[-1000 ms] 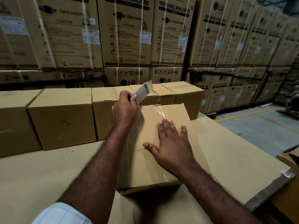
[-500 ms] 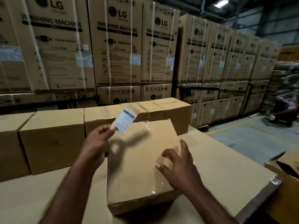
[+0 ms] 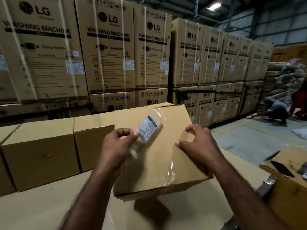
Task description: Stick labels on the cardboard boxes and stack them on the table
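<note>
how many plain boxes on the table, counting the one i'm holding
4: the held box, two boxes left of it, another cut off at far left. More may hide behind.

Light: dim, warm, from a ceiling lamp point(image 3: 214, 5) upper right.
Glare: on the clear tape point(image 3: 170, 173) of the box point(image 3: 154, 163).
Shadow: dark beneath that box.
Edges: bowed; far cartons point(image 3: 232, 63) soft.

I see a white label point(image 3: 148, 128) with black barcode stripes against a plain tan box point(image 3: 166, 155). The cartons point(image 3: 108, 47) behind are tan with black lettering and white straps.
</note>
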The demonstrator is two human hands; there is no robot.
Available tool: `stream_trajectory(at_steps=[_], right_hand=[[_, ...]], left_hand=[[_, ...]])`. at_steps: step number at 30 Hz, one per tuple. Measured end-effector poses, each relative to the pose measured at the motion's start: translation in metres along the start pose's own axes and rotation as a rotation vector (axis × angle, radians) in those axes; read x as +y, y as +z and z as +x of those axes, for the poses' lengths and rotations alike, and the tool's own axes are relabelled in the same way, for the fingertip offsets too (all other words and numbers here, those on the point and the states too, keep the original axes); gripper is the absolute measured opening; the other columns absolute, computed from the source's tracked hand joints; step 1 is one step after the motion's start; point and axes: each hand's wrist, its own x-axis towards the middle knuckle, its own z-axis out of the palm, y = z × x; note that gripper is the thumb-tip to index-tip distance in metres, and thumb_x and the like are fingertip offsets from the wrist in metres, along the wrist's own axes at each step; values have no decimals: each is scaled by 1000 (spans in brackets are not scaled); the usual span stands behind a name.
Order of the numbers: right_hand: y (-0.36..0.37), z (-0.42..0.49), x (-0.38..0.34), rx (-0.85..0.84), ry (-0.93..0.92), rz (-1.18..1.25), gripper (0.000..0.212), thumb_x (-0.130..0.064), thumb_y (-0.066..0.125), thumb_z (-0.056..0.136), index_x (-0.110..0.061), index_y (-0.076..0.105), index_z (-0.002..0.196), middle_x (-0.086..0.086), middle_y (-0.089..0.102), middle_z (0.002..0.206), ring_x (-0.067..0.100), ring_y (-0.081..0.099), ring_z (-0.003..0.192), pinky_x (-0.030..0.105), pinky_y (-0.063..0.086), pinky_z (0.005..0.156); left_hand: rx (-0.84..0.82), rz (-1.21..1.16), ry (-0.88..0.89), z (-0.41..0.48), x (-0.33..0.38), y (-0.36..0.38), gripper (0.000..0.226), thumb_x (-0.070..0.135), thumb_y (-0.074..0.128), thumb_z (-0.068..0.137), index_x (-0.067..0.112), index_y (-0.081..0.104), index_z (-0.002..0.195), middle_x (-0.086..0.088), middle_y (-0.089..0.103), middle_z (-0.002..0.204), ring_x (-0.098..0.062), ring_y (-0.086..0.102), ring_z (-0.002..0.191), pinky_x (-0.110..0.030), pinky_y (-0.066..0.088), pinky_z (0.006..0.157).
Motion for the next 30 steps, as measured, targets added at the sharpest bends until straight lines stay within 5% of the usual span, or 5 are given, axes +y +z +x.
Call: stream_trajectory(at_steps=[5,9,14,20,30], right_hand=[[-72,37,-5,205,-102,16,75,-47,79,75,-35,41,139,3,39,141,26,50,120,52,49,96],[-100,96,14,300,-149,-39,90,-46,80,75,-31,30,149,9,38,144,30,46,126,49,44,96],[-136,186,54,262,-163,30,111,-40,80,78,-19,6,158,15,31,152,33,38,136,48,37,108],[-163,304,95,209,-191,227,65,-37,82,73,-16,53,127,8,60,120,25,62,100,46,59,80],[-109,436,127,332,-218,313,79,-26,88,69,-14,45,133,11,48,136,26,54,117,31,45,77]], left_hand=[[-68,-148,153,13,50,49,7,19,73,85,14,70,82,-9,76,85,-18,71,72,-31,53,58],[-68,-158,281,43,67,103,8,16,74,83,13,66,80,2,71,75,-4,68,75,-16,49,54],[-144,7,400,89,90,170,19,25,75,73,13,66,84,-2,68,89,-17,63,96,-32,51,76],[-134,250,553,141,120,251,9,17,72,85,11,66,86,1,69,88,-9,66,87,-20,54,69],[-37,330,310,238,83,301,10,17,74,84,12,69,90,-7,73,103,-22,69,102,-43,58,89]])
